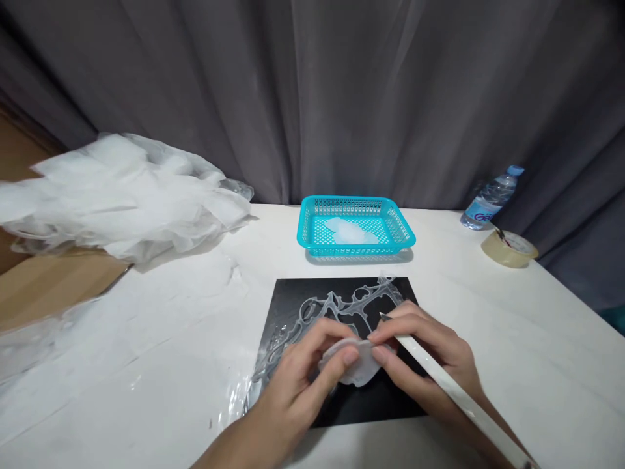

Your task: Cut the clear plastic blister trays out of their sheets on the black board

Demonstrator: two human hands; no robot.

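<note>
My left hand [312, 371] is closed, thumb and fingers pinching a thin, translucent white plastic piece [360, 369] with a wavy edge. Across from it, my right hand [434, 352] pinches the upper right edge of the same piece. A long white-handled tool [454, 391] with a dark pointed tip, like a craft knife, lies across the right fingers and palm. Beneath both hands is a black mat [342, 410]. On it rests a clear plastic sheet [317, 312] with cut-out shapes, partly covered by the hands.
A turquoise basket [305, 244] behind the mat holds several white pieces [349, 232]. At left, a heap of white plastic sheets [131, 195] lies by a cardboard box [58, 283]. A water bottle [491, 200] and tape roll [510, 251] stand far right. A grey curtain [332, 98] hangs behind.
</note>
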